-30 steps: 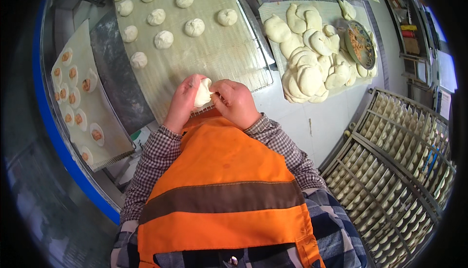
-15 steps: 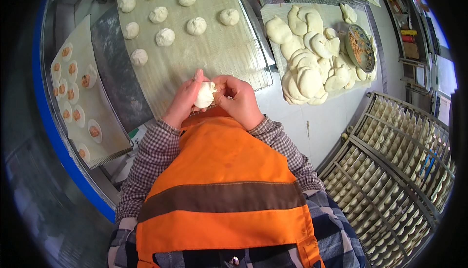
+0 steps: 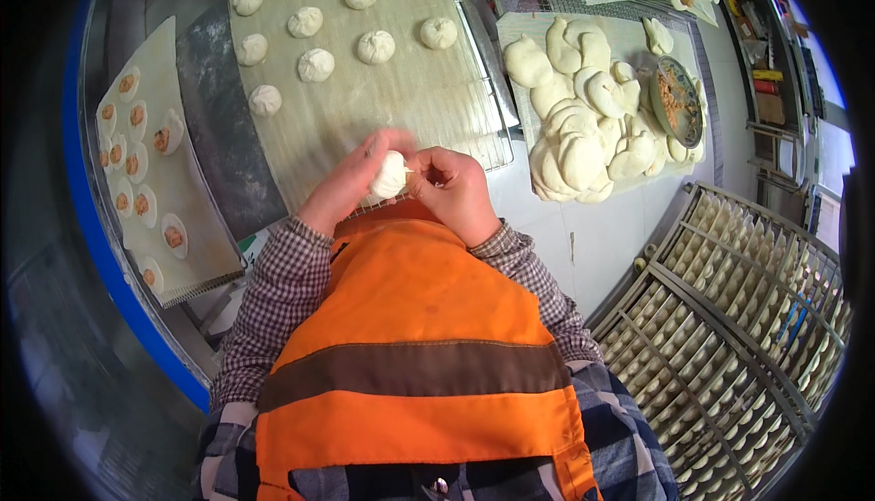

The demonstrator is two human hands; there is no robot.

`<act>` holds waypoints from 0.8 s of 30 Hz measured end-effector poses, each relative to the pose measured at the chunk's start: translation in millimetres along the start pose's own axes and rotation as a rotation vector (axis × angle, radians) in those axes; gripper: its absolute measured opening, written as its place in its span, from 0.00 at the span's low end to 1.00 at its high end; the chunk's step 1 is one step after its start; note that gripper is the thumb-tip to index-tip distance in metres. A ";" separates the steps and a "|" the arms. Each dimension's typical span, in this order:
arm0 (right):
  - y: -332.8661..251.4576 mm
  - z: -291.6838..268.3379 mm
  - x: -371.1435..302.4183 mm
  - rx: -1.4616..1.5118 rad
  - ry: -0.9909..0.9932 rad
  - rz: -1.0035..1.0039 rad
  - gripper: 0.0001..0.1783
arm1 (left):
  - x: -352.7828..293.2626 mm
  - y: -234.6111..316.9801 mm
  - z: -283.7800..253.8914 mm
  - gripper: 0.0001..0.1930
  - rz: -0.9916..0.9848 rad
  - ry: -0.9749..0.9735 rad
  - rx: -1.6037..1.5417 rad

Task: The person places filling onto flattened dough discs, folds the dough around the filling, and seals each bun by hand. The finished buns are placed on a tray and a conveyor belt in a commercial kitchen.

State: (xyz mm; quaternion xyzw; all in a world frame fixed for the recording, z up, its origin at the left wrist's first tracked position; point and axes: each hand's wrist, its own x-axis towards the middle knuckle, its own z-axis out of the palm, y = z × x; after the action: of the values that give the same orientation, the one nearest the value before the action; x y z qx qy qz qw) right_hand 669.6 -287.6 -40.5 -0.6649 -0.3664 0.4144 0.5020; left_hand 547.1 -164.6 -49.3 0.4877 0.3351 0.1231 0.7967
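Raised slightly since a moment ago, a pale round dough ball (image 3: 391,174) sits cupped in the left hand (image 3: 351,182).
Right hand (image 3: 453,189) fingers pinch its seam closed; finished buns (image 3: 316,64) line the floured tray (image 3: 392,100) beyond.

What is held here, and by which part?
A small white dough piece, cupped in the left hand from its left side, while the right hand fingers pinch its right edge.

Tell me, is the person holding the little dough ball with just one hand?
No, both the left hand and the right hand have their fingers around the dough ball.
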 end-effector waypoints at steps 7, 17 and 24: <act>-1.1 -2.3 -2.0 -0.379 0.013 -0.441 0.11 | -7.3 2.3 7.6 0.25 -0.205 0.086 0.014; -12.9 -9.8 -1.7 -0.407 -0.011 -0.487 0.13 | 6.0 -8.5 13.9 0.23 -0.486 -0.003 -0.400; -10.4 -20.7 -1.2 -0.374 -0.003 -0.334 0.10 | -1.6 4.1 28.3 0.24 -0.264 0.014 -0.121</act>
State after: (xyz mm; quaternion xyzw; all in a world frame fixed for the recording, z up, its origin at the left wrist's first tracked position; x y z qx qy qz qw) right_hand 687.4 -293.9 -27.0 -0.6758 -0.5423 0.2516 0.4311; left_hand 564.9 -183.0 -36.6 0.3896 0.3936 0.0406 0.8317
